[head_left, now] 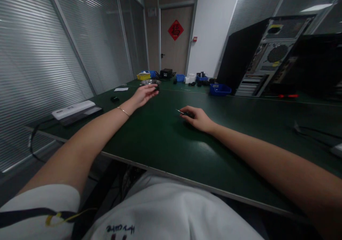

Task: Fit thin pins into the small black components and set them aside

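My left hand (144,95) is raised over the far left part of the green table, just in front of a shiny round metal dish (150,82). Its fingers point right and pinch a small black object (157,88), too small and dark to name. My right hand (197,118) rests low near the middle of the table, curled around a slim tool with a thin metal tip (179,111). The tip points left, and the fingers cover most of the dark handle, so its kind cannot be made out.
Along the back of the green table (149,136) stand a yellow bin (143,76), a blue bin (219,89) and several small black parts. A computer case (245,54) stands at right. At left lie a white device (74,110), a black item (114,99) and paper (121,89).
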The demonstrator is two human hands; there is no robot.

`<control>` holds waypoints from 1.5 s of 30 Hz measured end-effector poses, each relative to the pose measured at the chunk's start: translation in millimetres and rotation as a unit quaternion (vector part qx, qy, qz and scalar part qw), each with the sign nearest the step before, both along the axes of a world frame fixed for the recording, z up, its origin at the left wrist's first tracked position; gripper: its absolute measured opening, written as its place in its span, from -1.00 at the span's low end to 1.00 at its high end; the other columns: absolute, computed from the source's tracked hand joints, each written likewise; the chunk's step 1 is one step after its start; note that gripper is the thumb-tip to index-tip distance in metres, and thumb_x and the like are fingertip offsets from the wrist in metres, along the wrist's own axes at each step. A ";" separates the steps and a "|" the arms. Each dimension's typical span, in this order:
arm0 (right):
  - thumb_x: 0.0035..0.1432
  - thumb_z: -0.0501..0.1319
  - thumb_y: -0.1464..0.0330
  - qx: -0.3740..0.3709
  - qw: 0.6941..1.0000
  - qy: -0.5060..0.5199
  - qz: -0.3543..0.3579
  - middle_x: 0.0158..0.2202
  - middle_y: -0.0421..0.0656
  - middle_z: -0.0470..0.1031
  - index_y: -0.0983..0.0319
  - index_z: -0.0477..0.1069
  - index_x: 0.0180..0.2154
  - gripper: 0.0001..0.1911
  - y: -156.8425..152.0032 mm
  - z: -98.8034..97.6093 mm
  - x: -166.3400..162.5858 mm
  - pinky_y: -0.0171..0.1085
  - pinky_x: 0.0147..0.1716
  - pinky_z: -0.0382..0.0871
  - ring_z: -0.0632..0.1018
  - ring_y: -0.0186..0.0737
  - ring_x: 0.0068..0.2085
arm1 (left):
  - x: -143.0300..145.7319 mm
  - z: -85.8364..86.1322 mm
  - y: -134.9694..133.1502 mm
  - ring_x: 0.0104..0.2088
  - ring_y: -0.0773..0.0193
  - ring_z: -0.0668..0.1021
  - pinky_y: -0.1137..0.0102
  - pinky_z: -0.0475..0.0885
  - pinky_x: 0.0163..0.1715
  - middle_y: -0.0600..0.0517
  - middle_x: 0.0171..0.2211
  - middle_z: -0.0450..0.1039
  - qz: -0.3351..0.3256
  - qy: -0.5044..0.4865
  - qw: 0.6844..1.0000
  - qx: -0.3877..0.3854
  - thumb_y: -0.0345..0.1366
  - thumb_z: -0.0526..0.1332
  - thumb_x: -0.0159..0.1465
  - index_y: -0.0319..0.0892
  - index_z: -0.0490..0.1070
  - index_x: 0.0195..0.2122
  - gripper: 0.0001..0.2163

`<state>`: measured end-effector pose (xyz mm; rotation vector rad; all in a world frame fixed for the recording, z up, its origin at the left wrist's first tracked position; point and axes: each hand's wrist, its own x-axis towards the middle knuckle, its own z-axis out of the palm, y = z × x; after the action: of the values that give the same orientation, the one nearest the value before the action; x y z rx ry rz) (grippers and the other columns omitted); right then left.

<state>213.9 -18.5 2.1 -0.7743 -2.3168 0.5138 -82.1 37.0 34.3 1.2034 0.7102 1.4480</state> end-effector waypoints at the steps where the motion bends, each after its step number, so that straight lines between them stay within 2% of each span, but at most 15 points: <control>1: 0.16 0.15 0.30 0.000 1.000 -0.003 -0.001 -0.16 -0.11 0.51 0.21 0.40 -0.05 -0.69 -0.4 0.4 0.0 -0.19 -0.17 0.37 0.50 -0.19 -0.20 | -18.5 6.9 5.4 -0.27 0.32 0.55 0.44 0.48 -0.20 -0.09 -0.28 0.48 0.048 -0.035 0.998 0.015 -0.59 0.14 0.18 -0.34 0.44 -0.22 -0.83; 3: 0.16 0.15 0.31 0.000 1.000 -0.007 -0.002 -0.15 -0.11 0.51 0.21 0.40 -0.05 -0.69 -1.0 1.2 0.0 -0.19 -0.16 0.36 0.50 -0.19 -0.19 | -61.4 20.3 13.0 -0.33 0.37 0.53 0.49 0.48 -0.29 -0.06 -0.38 0.46 0.144 -0.102 0.984 0.025 -0.59 0.09 0.21 -0.34 0.41 -0.30 -0.86; 5: 0.16 0.15 0.31 0.003 1.000 -0.010 -0.002 -0.14 -0.11 0.51 0.21 0.40 -0.05 -0.69 -1.2 1.7 0.0 -0.20 -0.15 0.36 0.50 -0.19 -0.17 | -107.3 31.1 15.0 -0.36 0.40 0.50 0.52 0.47 -0.34 -0.03 -0.44 0.42 0.223 -0.192 0.955 0.022 -0.58 0.04 0.24 -0.34 0.34 -0.34 -0.87; 8: 0.16 0.15 0.31 0.003 1.000 -0.014 -0.003 -0.14 -0.11 0.51 0.22 0.40 -0.05 -0.69 -1.7 2.1 0.0 -0.20 -0.15 0.36 0.50 -0.19 -0.17 | -166.5 39.6 8.5 -0.35 0.43 0.46 0.58 0.44 -0.39 0.00 -0.47 0.38 0.293 -0.307 0.905 0.032 -0.56 -0.01 0.28 -0.34 0.25 -0.33 -0.90; 11: 0.16 0.15 0.32 -0.001 1.000 -0.013 -0.004 -0.15 -0.10 0.51 0.22 0.40 -0.05 -0.70 -3.5 3.2 0.0 -0.18 -0.15 0.36 0.50 -0.19 -0.18 | -200.4 39.8 -3.2 -0.36 0.50 0.43 0.65 0.39 -0.42 0.04 -0.47 0.34 0.322 -0.354 0.876 0.056 -0.57 -0.04 0.29 -0.32 0.20 -0.34 -0.89; 14: 0.16 0.15 0.33 0.000 1.000 -0.011 -0.002 -0.14 -0.10 0.51 0.22 0.41 -0.06 -0.70 -5.0 4.4 0.0 -0.16 -0.13 0.36 0.50 -0.18 -0.17 | -210.5 37.7 -13.3 -0.41 0.54 0.39 0.68 0.31 -0.48 0.06 -0.46 0.31 0.343 -0.362 0.865 0.062 -0.55 -0.06 0.31 -0.29 0.17 -0.35 -0.87; 20: 0.16 0.15 0.32 0.009 1.000 -0.013 0.002 -0.14 -0.10 0.51 0.21 0.41 -0.05 -0.70 -3.5 3.5 0.3 -0.17 -0.15 0.37 0.50 -0.17 -0.18 | -208.2 38.6 -27.4 -0.51 0.55 0.32 0.67 0.22 -0.53 0.09 -0.50 0.23 0.399 -0.317 0.859 0.055 -0.56 -0.11 0.33 -0.28 0.14 -0.39 -0.82; 26: 0.16 0.15 0.31 0.014 1.000 -0.017 -0.001 -0.17 -0.11 0.51 0.21 0.41 -0.06 -0.70 -1.1 0.7 -0.1 -0.20 -0.20 0.36 0.50 -0.20 -0.23 | -209.2 37.9 -32.7 -0.50 0.55 0.32 0.68 0.22 -0.53 0.11 -0.54 0.21 0.419 -0.319 0.847 0.071 -0.56 -0.10 0.34 -0.26 0.14 -0.41 -0.80; 30: 0.15 0.15 0.31 0.014 1.000 -0.013 0.003 -0.16 -0.12 0.51 0.21 0.41 -0.06 -0.70 0.0 -0.2 -0.6 -0.20 -0.18 0.36 0.50 -0.20 -0.21 | -210.4 37.6 -27.8 -0.48 0.59 0.35 0.71 0.28 -0.49 0.13 -0.53 0.27 0.411 -0.329 0.846 0.088 -0.54 -0.07 0.35 -0.28 0.18 -0.40 -0.82; 33: 0.15 0.15 0.31 0.011 1.000 -0.009 0.005 -0.15 -0.11 0.51 0.22 0.41 -0.06 -0.70 -0.4 0.4 -0.6 -0.19 -0.17 0.36 0.50 -0.19 -0.20 | -194.8 38.5 -16.4 -0.45 0.59 0.39 0.71 0.32 -0.45 0.11 -0.49 0.34 0.370 -0.317 0.867 0.104 -0.51 -0.01 0.35 -0.31 0.24 -0.36 -0.86; 35: 0.15 0.15 0.31 0.009 1.000 -0.009 0.005 -0.15 -0.11 0.51 0.21 0.41 -0.06 -0.69 -0.8 0.9 -0.4 -0.18 -0.17 0.36 0.50 -0.18 -0.20 | -168.0 37.1 -5.8 -0.46 0.57 0.40 0.68 0.35 -0.45 0.10 -0.48 0.38 0.331 -0.286 0.895 0.088 -0.49 0.01 0.35 -0.30 0.26 -0.36 -0.86; 37: 0.14 0.16 0.32 0.009 1.000 -0.009 0.004 -0.15 -0.11 0.51 0.21 0.41 -0.06 -0.69 -1.2 1.3 -0.1 -0.17 -0.16 0.36 0.50 -0.18 -0.19 | -127.8 31.6 4.2 -0.49 0.54 0.41 0.64 0.37 -0.45 0.07 -0.49 0.39 0.281 -0.231 0.930 0.050 -0.48 0.04 0.33 -0.28 0.29 -0.39 -0.85; 40: 0.14 0.16 0.33 0.018 1.000 -0.009 -0.004 -0.16 -0.11 0.52 0.21 0.41 -0.06 -0.69 -1.5 1.2 0.2 -0.17 -0.16 0.36 0.50 -0.18 -0.20 | -53.3 13.7 9.8 -0.48 0.48 0.46 0.59 0.40 -0.44 0.02 -0.48 0.41 0.166 -0.118 0.979 0.007 -0.49 0.13 0.27 -0.30 0.36 -0.38 -0.91; 42: 0.14 0.16 0.34 0.023 1.000 -0.008 -0.010 -0.15 -0.11 0.52 0.21 0.41 -0.06 -0.69 -1.4 0.5 0.3 -0.17 -0.15 0.36 0.50 -0.19 -0.19 | -5.6 -2.0 4.4 -0.41 0.42 0.51 0.53 0.44 -0.37 -0.01 -0.41 0.45 0.090 -0.045 0.995 -0.014 -0.52 0.21 0.20 -0.31 0.40 -0.31 -0.95; 45: 0.14 0.15 0.36 0.034 0.999 0.007 -0.029 -0.15 -0.10 0.52 0.21 0.42 -0.07 -0.71 -0.7 -1.2 0.5 -0.17 -0.14 0.35 0.50 -0.17 -0.16 | 45.3 -23.2 -12.7 -0.37 0.37 0.54 0.46 0.46 -0.31 -0.05 -0.34 0.48 -0.026 0.059 0.997 -0.034 -0.50 0.30 0.11 -0.32 0.41 -0.23 -0.81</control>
<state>214.4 -19.2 0.8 -0.8009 -2.2797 0.4115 -36.9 24.3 11.1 1.2542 0.7975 1.3081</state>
